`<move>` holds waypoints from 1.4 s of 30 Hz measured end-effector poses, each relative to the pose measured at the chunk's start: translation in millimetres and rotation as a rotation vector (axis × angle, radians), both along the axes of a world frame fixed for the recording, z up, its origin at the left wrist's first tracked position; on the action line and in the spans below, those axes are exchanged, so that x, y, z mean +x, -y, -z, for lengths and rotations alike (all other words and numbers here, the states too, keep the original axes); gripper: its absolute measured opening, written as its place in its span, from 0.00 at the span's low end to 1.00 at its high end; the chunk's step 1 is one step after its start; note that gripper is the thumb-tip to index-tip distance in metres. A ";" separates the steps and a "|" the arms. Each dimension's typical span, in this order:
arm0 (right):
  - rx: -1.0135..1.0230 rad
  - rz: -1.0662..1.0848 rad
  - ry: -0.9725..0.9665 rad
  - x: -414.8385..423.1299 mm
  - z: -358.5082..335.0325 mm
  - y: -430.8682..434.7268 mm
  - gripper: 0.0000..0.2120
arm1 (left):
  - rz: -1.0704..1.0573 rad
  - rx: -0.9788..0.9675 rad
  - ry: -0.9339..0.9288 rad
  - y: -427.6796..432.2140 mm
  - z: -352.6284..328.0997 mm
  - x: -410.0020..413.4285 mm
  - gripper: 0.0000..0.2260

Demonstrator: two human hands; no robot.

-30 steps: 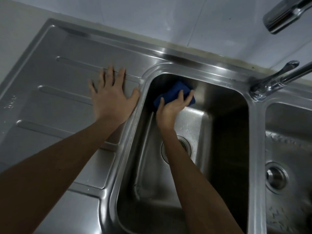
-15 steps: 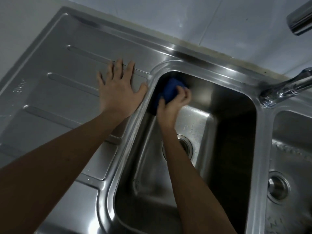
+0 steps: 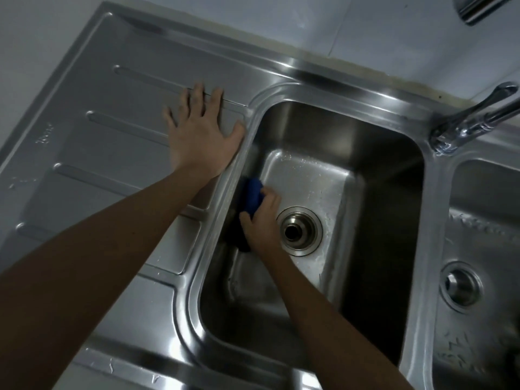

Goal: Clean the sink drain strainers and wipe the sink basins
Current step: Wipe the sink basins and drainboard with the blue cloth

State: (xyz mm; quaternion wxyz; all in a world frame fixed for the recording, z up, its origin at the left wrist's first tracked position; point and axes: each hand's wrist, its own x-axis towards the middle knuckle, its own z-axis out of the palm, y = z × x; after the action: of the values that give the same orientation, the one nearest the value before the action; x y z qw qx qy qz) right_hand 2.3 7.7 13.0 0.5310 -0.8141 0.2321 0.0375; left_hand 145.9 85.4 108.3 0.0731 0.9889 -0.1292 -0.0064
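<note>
A steel double sink fills the view. Inside the left basin (image 3: 374, 209), my right hand (image 3: 263, 220) presses a blue cloth (image 3: 253, 197) against the basin's left wall, just left of the round drain (image 3: 298, 230), whose opening shows no strainer. My left hand (image 3: 202, 136) lies flat, fingers spread, on the ribbed drainboard (image 3: 107, 130) beside the basin's rim. The right basin (image 3: 478, 333) shows at the frame's right edge with its own drain fitting (image 3: 461, 287).
A chrome tap (image 3: 472, 122) stands on the divider between the basins, its spout reaching out of frame to the upper right. Another chrome piece (image 3: 478, 7) sits at the top right corner. A pale tiled wall runs behind the sink.
My right hand has slid the blue cloth from the basin's far left corner down along the left wall to beside the drain. My left hand stays flat on the drainboard.
</note>
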 end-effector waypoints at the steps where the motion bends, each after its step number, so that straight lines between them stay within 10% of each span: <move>1: 0.004 -0.035 -0.025 -16.7 0.3 -6.9 0.26 | 0.004 0.001 -0.003 -0.1 -0.3 0.2 0.31; 11: -0.146 -0.882 -0.224 -101.8 -13.1 12.4 0.24 | 0.008 -0.008 0.002 -0.7 1.0 1.3 0.31; 16: -0.254 -0.773 -0.401 -141.6 -14.8 56.2 0.24 | 0.003 -0.010 0.010 -0.8 -0.4 1.3 0.31; 23: -0.982 -0.308 -0.641 -113.2 36.6 101.9 0.26 | -0.001 0.002 0.019 -0.9 -0.4 0.2 0.31; 33: -0.842 0.220 -0.507 29.2 33.0 133.8 0.26 | -0.006 -0.024 0.043 -0.7 5.1 4.1 0.31; 42: -0.747 -0.345 -0.276 32.1 17.7 42.1 0.30 | -0.001 -0.050 0.047 -1.6 3.0 1.7 0.30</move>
State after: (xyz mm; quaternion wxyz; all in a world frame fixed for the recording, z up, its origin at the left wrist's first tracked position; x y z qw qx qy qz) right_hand 34.4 -34.4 -4.8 0.1499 -0.9646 0.1591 0.1476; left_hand 147.7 87.0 105.2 0.0949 0.9867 -0.1307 0.0200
